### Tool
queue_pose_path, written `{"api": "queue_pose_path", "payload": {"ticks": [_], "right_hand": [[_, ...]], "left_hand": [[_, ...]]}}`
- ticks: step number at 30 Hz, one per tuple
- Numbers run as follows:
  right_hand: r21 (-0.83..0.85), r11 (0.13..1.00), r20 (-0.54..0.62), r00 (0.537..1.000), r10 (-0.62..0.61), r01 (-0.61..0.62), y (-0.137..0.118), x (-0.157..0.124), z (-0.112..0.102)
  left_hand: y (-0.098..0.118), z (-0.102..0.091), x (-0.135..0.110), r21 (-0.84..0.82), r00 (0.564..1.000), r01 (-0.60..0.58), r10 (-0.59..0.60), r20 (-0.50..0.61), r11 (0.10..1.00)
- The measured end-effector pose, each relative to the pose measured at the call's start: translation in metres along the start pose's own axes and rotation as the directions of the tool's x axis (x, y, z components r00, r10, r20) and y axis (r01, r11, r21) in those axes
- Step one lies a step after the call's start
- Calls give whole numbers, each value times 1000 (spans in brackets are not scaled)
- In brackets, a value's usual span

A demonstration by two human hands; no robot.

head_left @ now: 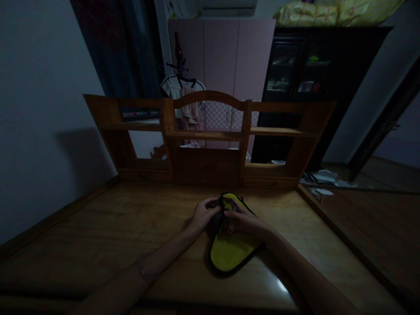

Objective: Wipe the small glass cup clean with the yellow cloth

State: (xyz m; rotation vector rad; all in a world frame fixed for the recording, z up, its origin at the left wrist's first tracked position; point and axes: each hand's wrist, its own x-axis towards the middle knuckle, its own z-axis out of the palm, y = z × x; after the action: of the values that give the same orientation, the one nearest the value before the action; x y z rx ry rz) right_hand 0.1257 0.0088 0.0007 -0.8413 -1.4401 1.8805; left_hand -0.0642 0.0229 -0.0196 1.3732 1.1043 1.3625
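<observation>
A yellow-green cloth (229, 256) with black edging and a dark grey side lies on the wooden desk, its far end gathered up between my hands. My left hand (206, 213) pinches the grey fold of the cloth from the left. From the right, my right hand (244, 220) closes its fingers at the same gathered part, over the yellow side. Between the fingertips shows a small, shiny, dark-rimmed curved thing (232, 204); it may be a pair of glasses, but dim light and my fingers hide most of it.
Behind the cloth, a wooden shelf unit (205, 136) stands along the back of the desk (131, 227). A raised wooden edge (344, 236) borders the right side. Beyond are a pink wardrobe (219, 57), hanging clothes (190, 103) and a dark cabinet (315, 57).
</observation>
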Motion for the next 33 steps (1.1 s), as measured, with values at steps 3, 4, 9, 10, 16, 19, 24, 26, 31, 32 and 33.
{"api": "queue_pose_path", "payload": {"ticks": [3,4,9,10,16,19,24,26,31,32,33], "right_hand": [[2,1000,-2,1000,-3,3,-3,-2,2],[2,1000,-7,1000,-3,3,-3,-2,2],[18,1000,-4,1000,6,-6,-2,-1,0],[20,1000,0,1000,1,-1,-1,-1,0],[15,1000,16,1000,-20,20,-3,-3,1],[-5,1000,12,1000,-9,9,-6,-4,3],[-55,998,19,1000,-24,25,-10,-8,5],[-82,996,23,999,-32,33,-11,-9,5],[-114,993,13,999,-31,32,-12,-11,5],[-118,993,11,1000,-29,30,-13,-11,6],[-123,992,13,1000,-28,30,-13,-11,6]], "left_hand": [[2,2,-3,5,999,-13,13,-41,1000],[3,2,-3,8,999,-18,18,-49,1000],[6,3,-5,39,997,-40,42,-59,998],[7,3,-6,48,997,-46,49,-54,998],[11,2,-7,106,995,-83,87,-39,991],[12,2,-8,122,995,-84,89,-41,989],[11,2,-9,126,996,-77,83,-45,989],[10,2,-9,121,996,-67,73,-45,990],[6,1,-6,114,998,-40,45,-48,993],[6,0,-5,116,998,-41,46,-45,992],[6,0,-5,120,998,-45,51,-42,992]]}}
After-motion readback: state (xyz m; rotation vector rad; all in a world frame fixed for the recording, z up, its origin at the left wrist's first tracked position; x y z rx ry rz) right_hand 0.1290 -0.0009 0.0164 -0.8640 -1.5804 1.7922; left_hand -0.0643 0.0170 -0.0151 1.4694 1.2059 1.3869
